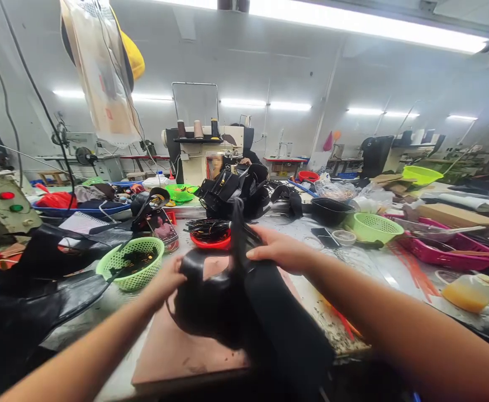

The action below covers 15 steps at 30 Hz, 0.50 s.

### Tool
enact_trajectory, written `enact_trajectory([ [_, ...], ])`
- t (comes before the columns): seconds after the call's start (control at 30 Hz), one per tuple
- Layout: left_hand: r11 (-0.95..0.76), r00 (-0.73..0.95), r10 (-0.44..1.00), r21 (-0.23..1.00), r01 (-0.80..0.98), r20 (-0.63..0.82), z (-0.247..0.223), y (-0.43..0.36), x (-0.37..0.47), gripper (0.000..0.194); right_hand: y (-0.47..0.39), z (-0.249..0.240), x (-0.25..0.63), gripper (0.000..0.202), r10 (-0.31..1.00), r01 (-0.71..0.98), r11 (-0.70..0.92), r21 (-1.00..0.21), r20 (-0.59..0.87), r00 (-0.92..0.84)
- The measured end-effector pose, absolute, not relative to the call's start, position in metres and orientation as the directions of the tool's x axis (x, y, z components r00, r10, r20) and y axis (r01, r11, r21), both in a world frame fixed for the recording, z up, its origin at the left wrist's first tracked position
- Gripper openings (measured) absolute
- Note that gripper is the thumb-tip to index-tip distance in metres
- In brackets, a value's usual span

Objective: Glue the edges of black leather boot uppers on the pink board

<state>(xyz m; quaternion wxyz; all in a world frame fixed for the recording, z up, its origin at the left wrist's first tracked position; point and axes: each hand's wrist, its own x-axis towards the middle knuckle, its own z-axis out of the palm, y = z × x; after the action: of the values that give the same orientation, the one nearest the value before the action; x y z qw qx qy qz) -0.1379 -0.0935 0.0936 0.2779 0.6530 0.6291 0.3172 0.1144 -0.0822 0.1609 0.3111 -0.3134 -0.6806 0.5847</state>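
Glossy black leather-like piece [210, 307], blurred, lies over a flat pinkish board [164, 357] at the near edge of the tabletop [378, 268], underside hidden. Left hand [169, 281]: fingers clamped on its rim, tips unclear; right hand [278, 249]: clamped on its upright flap [238, 240].

Free board [177, 357] at near left — black piece [210, 307], green basket [137, 279] beyond.

No text, brand or number can be read. Red marks [109, 113] are printed on the translucent plastic bag [95, 70] hung at upper left, but they are blurred. A small white emblem [227, 167] is borne by a black strapped piece [221, 190] before the cream sewing machine [232, 137]; its design cannot be made out.
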Motion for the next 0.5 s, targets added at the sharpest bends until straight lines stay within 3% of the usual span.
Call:
enact_trajectory([
  [0.13, -0.180, 0.106, 0.976, 0.432, 0.884, 0.190, 0.160, -0.041, -0.143, 0.049, -0.100, 0.117, 0.102, 0.046, 0.862, 0.057, -0.112, -0.992, -0.126, -0.490],
  [0.23, -0.264, 0.212, 0.943, 0.189, 0.946, 0.258, 0.175, -0.026, -0.119, 0.040, -0.106, 0.062, 0.082, 0.056, 0.931, -0.019, -0.176, -0.984, -0.160, -0.328],
  [0.37, -0.316, 0.306, 0.896, -0.024, 0.949, 0.323, 0.145, -0.051, -0.074, 0.040, -0.104, 0.002, 0.063, 0.056, 0.991, -0.050, -0.109, -0.993, -0.105, -0.082],
  [0.5, -0.279, 0.289, 0.908, -0.077, 0.957, 0.303, 0.079, -0.108, -0.052, 0.035, -0.103, -0.015, 0.072, 0.055, 0.995, -0.033, -0.096, -0.995, -0.095, -0.038],
])
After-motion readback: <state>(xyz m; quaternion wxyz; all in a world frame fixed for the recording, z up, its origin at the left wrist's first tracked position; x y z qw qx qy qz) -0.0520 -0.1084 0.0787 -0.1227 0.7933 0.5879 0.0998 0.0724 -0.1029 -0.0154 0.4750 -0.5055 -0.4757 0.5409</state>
